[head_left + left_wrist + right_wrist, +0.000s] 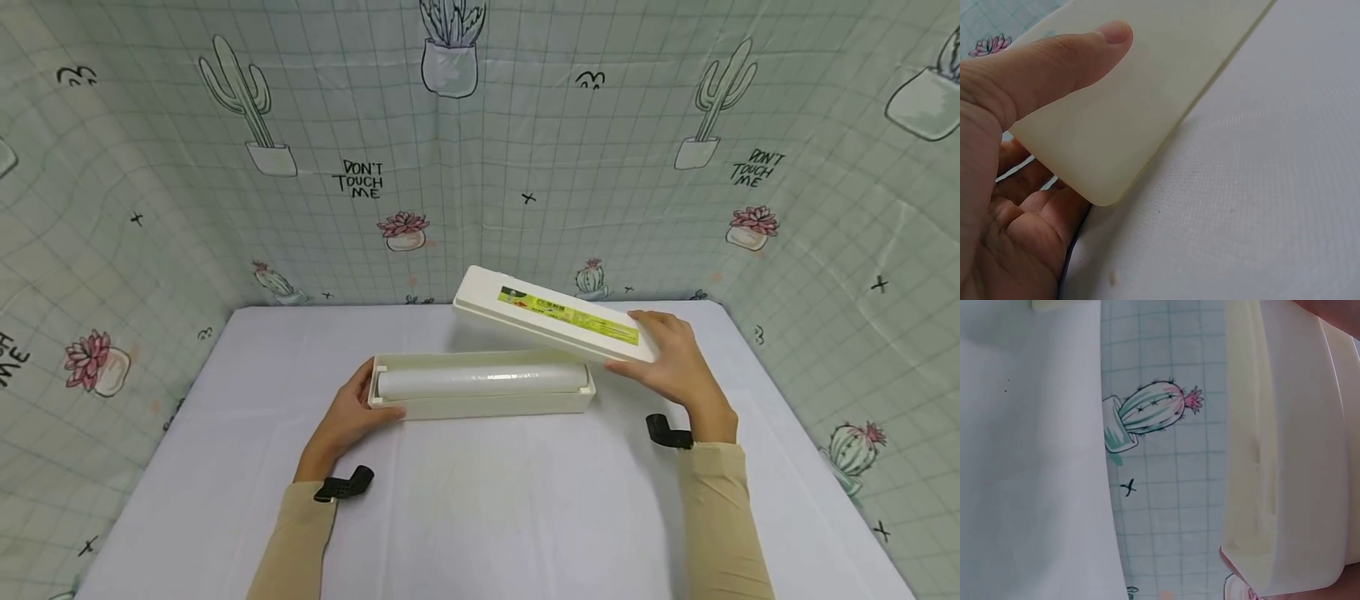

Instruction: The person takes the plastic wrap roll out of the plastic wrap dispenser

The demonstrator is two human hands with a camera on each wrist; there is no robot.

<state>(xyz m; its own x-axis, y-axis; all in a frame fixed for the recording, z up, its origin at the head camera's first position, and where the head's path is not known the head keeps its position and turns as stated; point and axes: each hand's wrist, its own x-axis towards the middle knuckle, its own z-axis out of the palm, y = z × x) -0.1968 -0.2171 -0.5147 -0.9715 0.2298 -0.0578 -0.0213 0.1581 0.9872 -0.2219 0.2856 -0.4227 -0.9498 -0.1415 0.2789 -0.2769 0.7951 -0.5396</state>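
A long cream cling film box [491,407] stands on the white table, its top off. Inside it lies a roll of cling film [480,382], wrapped and shiny. My left hand [356,408] grips the box's left end, thumb along the near wall and fingers behind, as the left wrist view also shows on the box wall [1129,119]. With my right hand [671,358] I hold the white lid [480,290] by its right end, tilted above the box's right part, its left end higher. A yellow-green label [570,315] runs along it. The lid's hollow inside [1254,456] shows in the right wrist view.
The white-covered table [480,500] meets a grid-patterned cloth backdrop [480,183] printed with cacti at the back and on both sides. A black wrist camera [345,485] sits on the left wrist and another black camera [667,432] on the right.
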